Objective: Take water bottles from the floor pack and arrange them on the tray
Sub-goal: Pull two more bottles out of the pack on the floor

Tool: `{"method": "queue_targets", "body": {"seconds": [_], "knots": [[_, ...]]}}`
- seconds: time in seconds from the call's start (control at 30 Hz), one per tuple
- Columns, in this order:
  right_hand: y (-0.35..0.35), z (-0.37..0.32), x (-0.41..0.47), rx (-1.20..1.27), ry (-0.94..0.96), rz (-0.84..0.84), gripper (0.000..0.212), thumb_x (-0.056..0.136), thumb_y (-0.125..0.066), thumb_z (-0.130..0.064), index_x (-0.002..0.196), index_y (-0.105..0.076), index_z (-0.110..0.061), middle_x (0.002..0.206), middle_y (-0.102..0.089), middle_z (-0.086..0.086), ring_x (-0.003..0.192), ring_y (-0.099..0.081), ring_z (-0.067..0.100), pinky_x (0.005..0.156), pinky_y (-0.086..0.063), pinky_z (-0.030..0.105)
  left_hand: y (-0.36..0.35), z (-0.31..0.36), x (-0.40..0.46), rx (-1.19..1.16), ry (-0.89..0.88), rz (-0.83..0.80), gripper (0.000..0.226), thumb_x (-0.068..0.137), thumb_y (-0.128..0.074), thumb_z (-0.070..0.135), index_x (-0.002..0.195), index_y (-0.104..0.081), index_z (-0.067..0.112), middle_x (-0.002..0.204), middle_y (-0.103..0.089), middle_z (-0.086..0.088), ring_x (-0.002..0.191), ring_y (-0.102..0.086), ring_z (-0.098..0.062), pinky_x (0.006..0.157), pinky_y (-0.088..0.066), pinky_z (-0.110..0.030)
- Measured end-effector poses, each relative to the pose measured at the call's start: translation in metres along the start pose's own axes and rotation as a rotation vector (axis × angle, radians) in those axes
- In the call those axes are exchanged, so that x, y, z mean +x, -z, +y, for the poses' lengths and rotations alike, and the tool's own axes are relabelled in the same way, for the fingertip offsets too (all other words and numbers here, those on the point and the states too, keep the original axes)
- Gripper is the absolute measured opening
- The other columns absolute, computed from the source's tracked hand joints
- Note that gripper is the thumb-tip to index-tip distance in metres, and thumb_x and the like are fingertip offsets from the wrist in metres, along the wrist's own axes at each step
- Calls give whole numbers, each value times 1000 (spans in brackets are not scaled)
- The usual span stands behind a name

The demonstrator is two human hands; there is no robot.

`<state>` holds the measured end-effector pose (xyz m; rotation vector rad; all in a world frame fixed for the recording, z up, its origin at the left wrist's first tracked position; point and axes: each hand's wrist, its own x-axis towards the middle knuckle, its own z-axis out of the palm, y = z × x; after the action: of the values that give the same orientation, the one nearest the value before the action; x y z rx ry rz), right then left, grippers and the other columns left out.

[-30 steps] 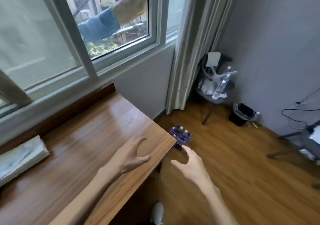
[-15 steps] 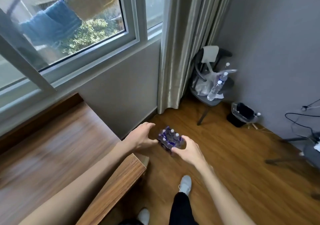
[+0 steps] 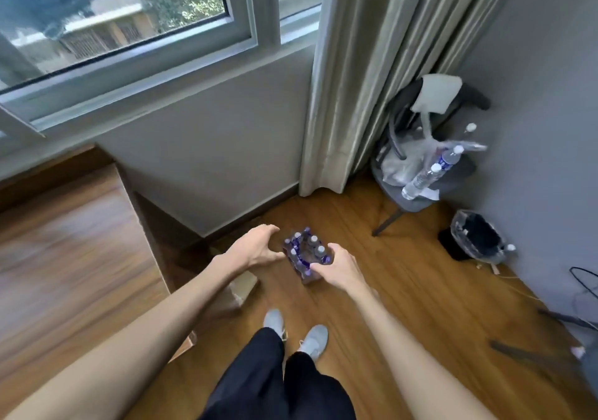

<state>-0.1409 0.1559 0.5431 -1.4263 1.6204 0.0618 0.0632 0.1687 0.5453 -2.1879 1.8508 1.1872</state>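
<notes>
Both hands open: left hand beside, right hand over the purple shrink-wrapped bottle pack; film slippery, so grip individual necks.

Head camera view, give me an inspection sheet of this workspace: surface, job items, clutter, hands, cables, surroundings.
Surface: wooden table at left, blurred; wood floor bare around the pack.
Job's things: water bottle pack stands on the floor, wrapped, caps up; no tray seen.
Clutter: chair in the corner loaded with loose bottles and a bag; black bin beside it.
Hands: left hand open beside the pack, contact unclear; right hand at its near right corner, grip cannot be judged.
Cables: black cable along the right wall.
Surroundings: window, curtain, grey wall; person's shoes near the pack.
</notes>
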Motion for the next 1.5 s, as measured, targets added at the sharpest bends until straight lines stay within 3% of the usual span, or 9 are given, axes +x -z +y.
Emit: {"method": "queue_targets", "body": {"seconds": [0.43, 0.57, 0.8, 0.9, 1.03, 1.17, 1.23, 1.33, 1.5], "knots": [[-43, 59, 209, 11, -141, -59, 69, 81, -73, -26, 143, -45, -12, 142, -54, 11, 135, -46, 28, 103, -40, 34, -85, -23, 192, -81, 99, -139, 55, 83, -69, 30, 127, -55, 1, 130, -61, -20, 117, -58, -34, 96, -50, -39], [-91, 106, 292, 70, -186, -59, 60, 77, -75, -27, 132, -54, -13, 129, -62, 10, 124, -55, 28, 89, -44, 29, -148, -43, 273, -94, 85, -197, 48, 84, -68, 24, 125, -56, 2, 124, -63, -20, 114, -60, -36, 92, -49, -36], [-192, 204, 442, 114, -210, -30, 56, 86, -67, -16, 138, -48, -9, 138, -56, 12, 133, -48, 28, 101, -41, 30, -298, -112, 424, -35, 48, -236, 55, 80, -66, 32, 128, -50, 12, 114, -61, -12, 95, -57, -24, 75, -42, -27], [-231, 244, 496, 41, -194, -41, 59, 87, -65, -17, 141, -43, -8, 145, -46, 15, 138, -41, 30, 107, -38, 34, -350, -133, 478, -26, 74, -211, 51, 84, -62, 14, 132, -48, 7, 126, -58, -16, 111, -58, -34, 78, -42, -27], [-276, 285, 550, -83, -145, 39, 57, 86, -64, -22, 138, -44, -14, 148, -41, 13, 135, -45, 32, 109, -39, 45, -398, -148, 535, 24, -12, -202, 44, 100, -41, 0, 143, -35, -8, 149, -37, -28, 134, -39, -37, 89, -31, -25], [-295, 307, 582, -220, -82, 167, 47, 90, -60, -18, 136, -50, -15, 133, -49, 11, 125, -51, 32, 100, -47, 45, -427, -162, 561, 26, -35, -112, 44, 99, -45, 3, 141, -37, -7, 125, -52, -20, 121, -47, -29, 83, -42, -18], [-296, 313, 590, -305, -49, 226, 36, 90, -60, -12, 126, -59, -11, 127, -49, 11, 120, -50, 31, 94, -49, 42, -437, -164, 569, 1, -44, -67, 44, 86, -62, 8, 127, -48, 0, 120, -49, -22, 111, -55, -37, 86, -45, -33], [-296, 319, 598, -414, 13, 235, 36, 92, -53, -2, 127, -59, -9, 130, -45, 12, 119, -48, 32, 92, -49, 42, -441, -164, 574, 16, -82, -33, 41, 77, -66, 5, 115, -50, 6, 115, -48, -21, 92, -61, -40, 70, -38, -32], [-295, 318, 599, -508, 113, 157, 35, 92, -51, 7, 125, -54, -4, 134, -46, 15, 122, -52, 34, 90, -50, 44, -444, -161, 577, 81, -116, 42, 38, 82, -65, 3, 118, -51, 6, 117, -53, -20, 95, -62, -43, 75, -45, -44]]}}
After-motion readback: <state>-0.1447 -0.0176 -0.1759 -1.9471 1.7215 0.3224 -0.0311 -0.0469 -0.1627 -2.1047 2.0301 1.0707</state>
